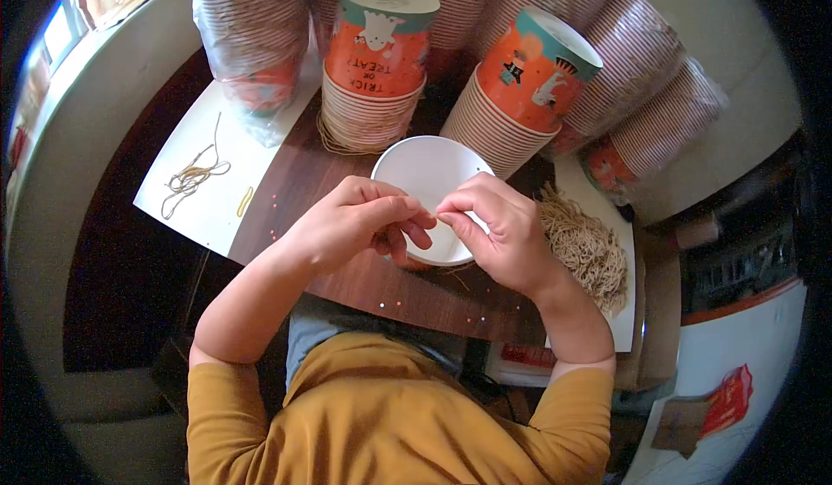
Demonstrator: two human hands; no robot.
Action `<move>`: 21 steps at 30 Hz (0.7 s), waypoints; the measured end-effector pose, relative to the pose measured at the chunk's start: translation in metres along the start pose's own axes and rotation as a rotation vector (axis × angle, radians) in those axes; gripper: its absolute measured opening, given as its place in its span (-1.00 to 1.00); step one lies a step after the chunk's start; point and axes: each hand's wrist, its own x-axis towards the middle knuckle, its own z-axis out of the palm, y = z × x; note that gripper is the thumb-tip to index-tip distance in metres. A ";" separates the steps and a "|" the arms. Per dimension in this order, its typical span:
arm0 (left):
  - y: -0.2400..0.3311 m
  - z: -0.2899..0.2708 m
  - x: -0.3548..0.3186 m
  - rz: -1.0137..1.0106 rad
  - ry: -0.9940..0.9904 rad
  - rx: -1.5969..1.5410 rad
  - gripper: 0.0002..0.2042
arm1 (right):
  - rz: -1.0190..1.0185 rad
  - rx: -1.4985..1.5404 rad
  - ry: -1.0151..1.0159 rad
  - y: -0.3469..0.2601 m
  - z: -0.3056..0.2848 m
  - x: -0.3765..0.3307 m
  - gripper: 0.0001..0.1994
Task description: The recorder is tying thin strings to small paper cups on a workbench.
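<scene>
A white-lined paper bucket (416,164) stands upright in front of me, its mouth facing up. Over its near part, my left hand (364,221) and my right hand (498,225) meet with their fingertips almost touching. Each pinches thumb against forefinger, and the left hand's other fingers curl loosely below. Whatever lies between the fingertips is too small to make out. Beside my right forearm is a heap of beige twisted cords (589,247), partly hidden by that arm.
Behind the bucket rise two stacks of upside-down orange and teal paper buckets, a left stack (373,95) and a right stack (511,95). Plastic-wrapped bucket stacks (251,34) line the back. Loose cord (195,177) lies on a white board (165,195) at left. Small dots speckle the brown table (381,286).
</scene>
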 end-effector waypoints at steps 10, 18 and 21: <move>-0.007 0.007 -0.001 0.154 0.053 0.062 -0.84 | -0.065 -0.062 -0.046 -0.004 0.001 0.001 -0.89; -0.012 0.014 0.003 1.007 0.477 1.038 -0.85 | 0.632 0.550 -0.216 -0.006 -0.003 0.013 -0.91; -0.004 0.003 0.001 1.199 0.310 1.197 -0.82 | 0.710 0.758 -0.320 0.006 -0.005 0.018 -0.89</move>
